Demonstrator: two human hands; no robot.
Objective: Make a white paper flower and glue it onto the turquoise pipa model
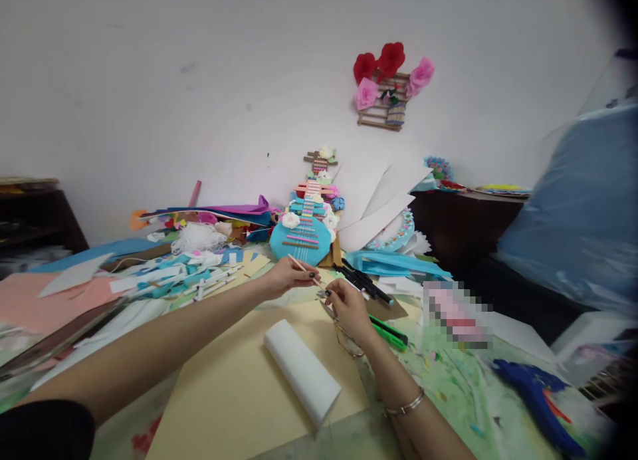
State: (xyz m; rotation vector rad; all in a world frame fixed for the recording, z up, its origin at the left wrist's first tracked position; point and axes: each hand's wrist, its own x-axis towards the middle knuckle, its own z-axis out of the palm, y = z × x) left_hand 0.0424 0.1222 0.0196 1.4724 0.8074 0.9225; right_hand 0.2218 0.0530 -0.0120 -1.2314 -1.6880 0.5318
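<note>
My left hand [292, 278] is closed in a pinch on a thin pale stick [300, 264], which slants down toward my other hand. My right hand [350, 307] has its fingers closed at the stick's lower end. A pair of scissors [327, 309] shows at that hand, blades toward the stick and looped handles below the palm; the fingers hide its middle. Beneath both hands lies a large cream sheet of card [224, 380], with a white rolled tube [302, 372] on it. Just beyond stands a blue lute-shaped craft piece [302, 244] with strings and paper flowers.
A green cutter [389, 332] and several black pens [366, 280] lie beside my right hand. Paper scraps [184, 274] cover the left side. A blue glue gun [541, 403] rests at the lower right. Blue crepe paper [399, 264] and white sheets [379, 211] are near the wall.
</note>
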